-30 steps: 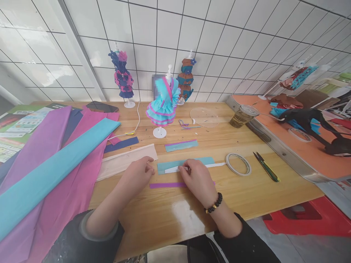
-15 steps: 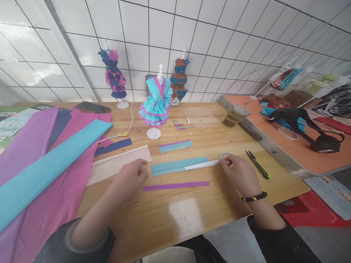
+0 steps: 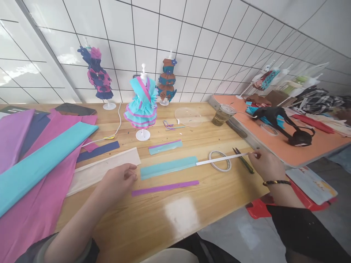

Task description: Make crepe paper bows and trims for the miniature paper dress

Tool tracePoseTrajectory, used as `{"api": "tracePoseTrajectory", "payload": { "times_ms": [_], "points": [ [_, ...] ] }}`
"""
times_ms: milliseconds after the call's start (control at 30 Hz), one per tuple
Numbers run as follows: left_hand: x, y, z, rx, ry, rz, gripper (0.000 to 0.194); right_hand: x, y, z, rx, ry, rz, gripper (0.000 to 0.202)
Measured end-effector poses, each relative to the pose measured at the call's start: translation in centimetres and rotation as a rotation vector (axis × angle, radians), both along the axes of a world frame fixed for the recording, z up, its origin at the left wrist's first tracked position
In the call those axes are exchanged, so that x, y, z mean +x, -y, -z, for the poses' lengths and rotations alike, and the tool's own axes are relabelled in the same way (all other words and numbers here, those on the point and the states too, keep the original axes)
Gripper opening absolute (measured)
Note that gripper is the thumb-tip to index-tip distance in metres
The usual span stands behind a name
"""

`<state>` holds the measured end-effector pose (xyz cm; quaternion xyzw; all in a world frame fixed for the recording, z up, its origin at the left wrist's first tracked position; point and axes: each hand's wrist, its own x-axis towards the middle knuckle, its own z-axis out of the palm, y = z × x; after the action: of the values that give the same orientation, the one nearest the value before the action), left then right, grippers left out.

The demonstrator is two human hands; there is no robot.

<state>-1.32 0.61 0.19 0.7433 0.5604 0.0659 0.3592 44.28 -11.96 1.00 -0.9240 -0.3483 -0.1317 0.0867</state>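
Observation:
My right hand (image 3: 266,164) pinches the end of a narrow white tape strip (image 3: 238,156). The strip stretches left, over a tape roll (image 3: 210,164) lying flat, to the right end of a light blue fabric strip (image 3: 168,167). A paler band runs along the blue strip's lower edge. Just off that strip's left end, my left hand (image 3: 120,179) rests with loosely bent fingers, thumb and forefinger apart, over the edge of a pale cream piece (image 3: 102,170). Below the blue strip lies a purple strip (image 3: 165,188).
Thread snips (image 3: 245,162) lie beneath the stretched strip. A doll-sized dress form in turquoise ruffles (image 3: 142,100) stands behind. Folded pink and turquoise fabrics (image 3: 55,157) cover the left side. A lidded cup (image 3: 221,116) stands by the orange table (image 3: 276,151) at right.
My right hand has moved right, drawing the white strip off most of the blue strip. The tape roll now lies clear of my fingers. My left hand stays near the blue strip's left end.

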Motion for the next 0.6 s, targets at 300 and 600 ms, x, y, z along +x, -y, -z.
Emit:
{"api": "tracePoseTrajectory", "payload": {
  "times_ms": [300, 600],
  "points": [
    [-0.2, -0.2, 0.1, -0.006, 0.012, 0.003, 0.034, 4.5, -0.4, 0.6, -0.095, -0.17, 0.067, 0.021],
    [-0.5, -0.6, -0.2, -0.116, 0.083, -0.015, 0.038, 4.7, 1.9, 0.6, 0.163, -0.418, 0.002, 0.035]
  ]
}}
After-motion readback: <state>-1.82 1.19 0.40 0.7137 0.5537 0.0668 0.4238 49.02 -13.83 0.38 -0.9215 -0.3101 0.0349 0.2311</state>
